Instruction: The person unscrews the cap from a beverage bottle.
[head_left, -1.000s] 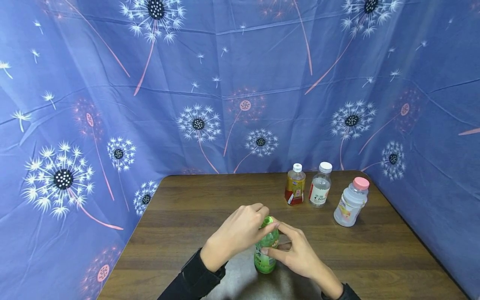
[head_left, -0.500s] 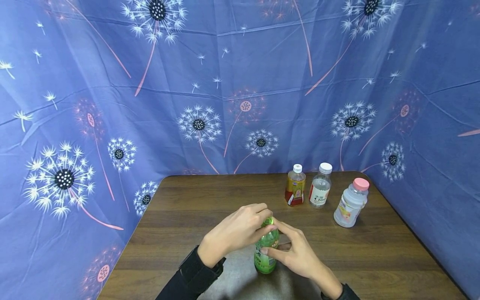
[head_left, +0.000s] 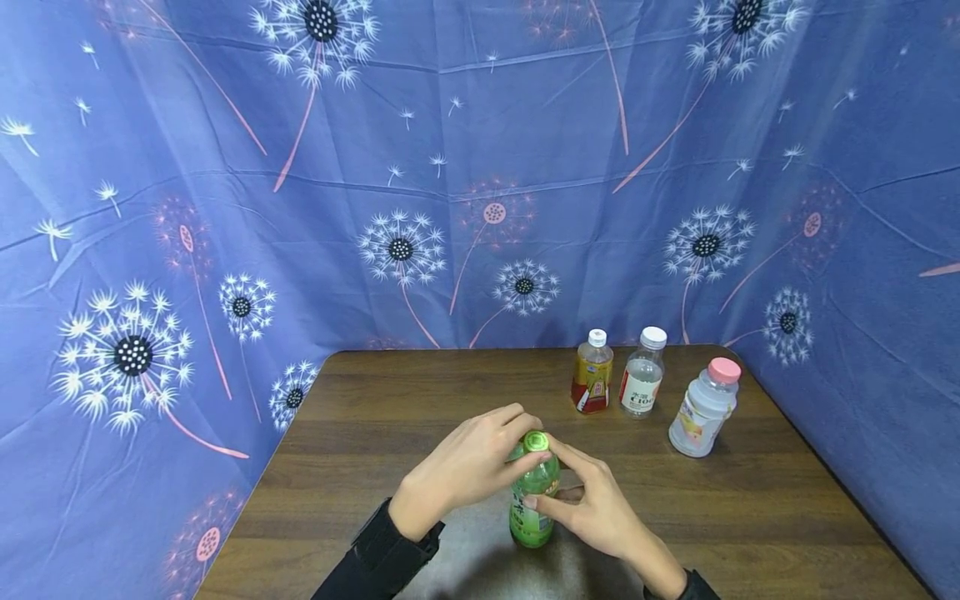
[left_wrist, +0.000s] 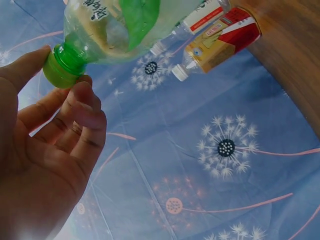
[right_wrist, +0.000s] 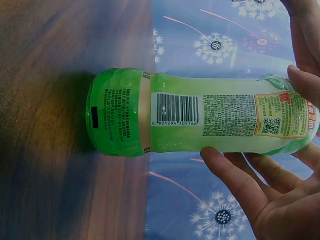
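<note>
A green plastic drink bottle (head_left: 531,527) stands upright on the wooden table, near its front middle. My left hand (head_left: 468,467) reaches over from the left and pinches the green cap (left_wrist: 59,75) between thumb and fingertips, the cap still seated on the neck. Lower down, my right hand (head_left: 596,507) steadies the bottle from the right, thumb in front and fingers around the shoulder. In the right wrist view the label with its barcode (right_wrist: 177,109) faces the camera, and the right thumb (right_wrist: 227,172) lies along the bottle's side.
Behind to the right stand an amber drink bottle (head_left: 592,377), a clear bottle with a white cap (head_left: 641,385) and a pale wide bottle with a pink cap (head_left: 699,414). A blue dandelion-print cloth (head_left: 480,108) hangs around the table (head_left: 390,392).
The left hand's fingers have shifted and spread slightly on the cap, baring its top in the head view. The left wrist has moved a little leftward; the right hand and bottle keep their place.
</note>
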